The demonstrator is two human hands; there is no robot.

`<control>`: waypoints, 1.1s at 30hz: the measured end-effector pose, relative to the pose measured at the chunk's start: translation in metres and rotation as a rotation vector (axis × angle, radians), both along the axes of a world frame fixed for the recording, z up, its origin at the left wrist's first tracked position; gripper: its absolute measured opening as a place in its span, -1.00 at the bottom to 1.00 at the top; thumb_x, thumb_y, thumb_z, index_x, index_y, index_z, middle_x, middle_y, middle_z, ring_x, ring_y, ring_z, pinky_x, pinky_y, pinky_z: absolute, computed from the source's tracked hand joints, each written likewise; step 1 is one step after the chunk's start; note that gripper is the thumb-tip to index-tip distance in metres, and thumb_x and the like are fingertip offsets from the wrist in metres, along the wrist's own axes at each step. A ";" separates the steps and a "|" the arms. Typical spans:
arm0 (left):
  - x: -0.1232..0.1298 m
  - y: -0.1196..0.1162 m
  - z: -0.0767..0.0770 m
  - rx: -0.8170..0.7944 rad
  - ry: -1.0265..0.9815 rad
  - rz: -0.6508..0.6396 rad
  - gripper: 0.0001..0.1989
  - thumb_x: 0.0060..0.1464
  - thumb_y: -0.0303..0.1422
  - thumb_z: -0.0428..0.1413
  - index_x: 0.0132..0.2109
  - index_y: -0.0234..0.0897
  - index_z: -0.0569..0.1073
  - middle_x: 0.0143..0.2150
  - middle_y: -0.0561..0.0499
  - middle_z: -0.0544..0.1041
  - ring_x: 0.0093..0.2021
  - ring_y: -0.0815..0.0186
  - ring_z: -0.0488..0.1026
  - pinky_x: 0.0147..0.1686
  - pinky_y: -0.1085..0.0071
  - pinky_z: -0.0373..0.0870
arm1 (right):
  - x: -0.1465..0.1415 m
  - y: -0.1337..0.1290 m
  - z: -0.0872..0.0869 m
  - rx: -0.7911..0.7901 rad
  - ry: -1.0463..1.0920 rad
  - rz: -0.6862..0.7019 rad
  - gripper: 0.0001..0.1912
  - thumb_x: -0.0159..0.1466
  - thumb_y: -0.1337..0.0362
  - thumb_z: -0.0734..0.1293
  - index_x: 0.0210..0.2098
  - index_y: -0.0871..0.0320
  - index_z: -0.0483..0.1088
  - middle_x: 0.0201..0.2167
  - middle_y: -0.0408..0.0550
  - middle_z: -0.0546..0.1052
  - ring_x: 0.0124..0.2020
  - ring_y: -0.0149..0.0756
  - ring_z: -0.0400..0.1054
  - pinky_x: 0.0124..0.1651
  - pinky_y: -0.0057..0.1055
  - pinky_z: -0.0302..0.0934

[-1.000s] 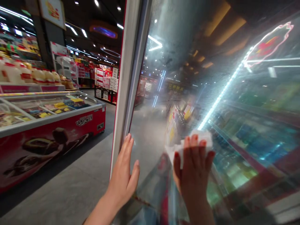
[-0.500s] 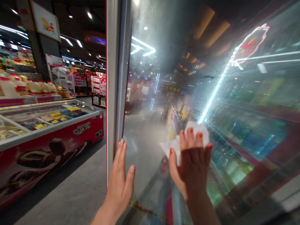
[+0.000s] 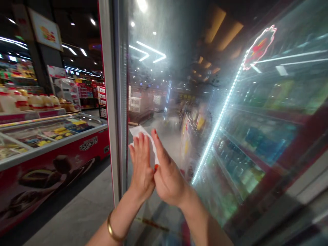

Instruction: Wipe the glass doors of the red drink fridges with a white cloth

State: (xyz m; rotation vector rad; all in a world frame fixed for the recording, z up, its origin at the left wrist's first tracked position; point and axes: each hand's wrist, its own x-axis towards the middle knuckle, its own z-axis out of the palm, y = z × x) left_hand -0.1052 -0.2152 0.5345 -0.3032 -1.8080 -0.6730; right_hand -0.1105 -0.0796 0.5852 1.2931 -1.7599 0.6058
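My left hand point(image 3: 140, 164), with a gold bangle point(image 3: 112, 228) on the wrist, lies over a white paper tissue point(image 3: 137, 130) in front of the glass door point(image 3: 166, 136). Its fingers point up and lie together. Pressed up against it, my right hand point(image 3: 170, 177) is turned on edge, its index finger stretched along the tissue's right side. The thumbs meet between the hands. Most of the tissue is hidden behind the left fingers; its upper corner shows above them.
The metal door frame point(image 3: 109, 85) runs upright left of the hands. A red chest freezer point(image 3: 64, 147) stands at the left, with milk jugs point(image 3: 38, 99) behind it. Lit shelves with bottles point(image 3: 238, 167) show through or in the glass at the right.
My right hand has moved left with the tissue and turned on edge to meet my left hand. The left fingers now lie on the tissue. The view has shifted slightly right.
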 end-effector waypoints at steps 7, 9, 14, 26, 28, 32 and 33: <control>-0.032 0.013 0.011 -0.352 0.124 0.269 -0.08 0.47 -0.05 0.10 0.70 -0.13 -0.20 0.72 -0.19 -0.04 0.73 -0.02 -0.36 0.67 -0.15 -0.33 | -0.011 0.081 -0.017 -0.602 0.097 -0.180 -0.34 0.46 0.45 0.22 0.51 0.01 0.28 0.36 0.12 0.54 0.29 -0.04 0.55 0.20 -0.08 0.58; -0.029 -0.009 -0.004 -0.485 0.135 0.269 -0.10 0.42 -0.03 0.16 0.69 -0.04 -0.06 0.68 -0.12 0.13 0.73 -0.01 -0.27 0.68 -0.08 -0.32 | -0.009 0.102 -0.019 -0.614 0.263 -0.319 -0.39 0.42 0.46 0.28 0.41 0.00 0.43 0.22 0.07 0.64 0.22 0.00 0.60 0.23 -0.02 0.54; -0.030 -0.037 0.022 -0.199 0.140 0.355 -0.02 0.44 0.00 0.12 0.69 -0.20 -0.23 0.73 -0.31 -0.11 0.73 -0.05 -0.35 0.65 -0.21 -0.32 | -0.004 0.124 -0.009 -0.465 0.357 -0.680 -0.36 0.43 0.40 0.32 0.47 -0.01 0.38 0.37 0.13 0.55 0.47 0.26 0.37 0.51 0.38 0.19; -0.024 -0.014 0.008 -0.370 0.142 0.361 0.03 0.40 0.05 0.16 0.70 -0.18 -0.22 0.74 -0.25 -0.17 0.71 -0.11 -0.55 0.64 -0.24 -0.44 | -0.019 0.133 -0.024 -0.237 0.377 -0.842 -0.03 0.43 0.16 0.45 0.67 -0.08 -0.09 0.65 0.14 0.13 0.66 0.38 -0.06 0.57 0.55 -0.11; -0.032 -0.012 0.037 -0.293 0.143 0.344 0.11 0.37 0.12 0.16 0.70 -0.23 -0.29 0.73 -0.33 -0.25 0.70 -0.18 -0.57 0.60 -0.37 -0.45 | -0.023 0.137 -0.010 -0.205 0.421 -0.844 -0.03 0.43 0.12 0.45 0.67 -0.07 -0.07 0.65 0.15 0.14 0.67 0.36 -0.10 0.59 0.55 -0.21; -0.035 0.033 0.049 -0.413 0.118 0.263 0.07 0.33 0.19 0.17 0.70 -0.13 -0.14 0.70 -0.27 0.01 0.72 -0.18 -0.32 0.59 -0.38 -0.56 | -0.026 0.143 0.008 -0.163 0.408 -0.902 -0.17 0.47 0.09 0.39 0.62 0.00 0.08 0.63 0.22 0.18 0.66 0.37 -0.07 0.57 0.57 -0.26; -0.033 0.039 0.038 -0.486 0.114 0.248 0.00 0.34 0.17 0.17 0.68 -0.05 -0.05 0.67 -0.21 0.14 0.72 -0.14 -0.23 0.60 -0.35 -0.59 | -0.026 0.145 0.007 -0.173 0.406 -0.907 -0.19 0.47 0.10 0.38 0.62 0.01 0.09 0.63 0.22 0.18 0.66 0.35 -0.06 0.58 0.55 -0.26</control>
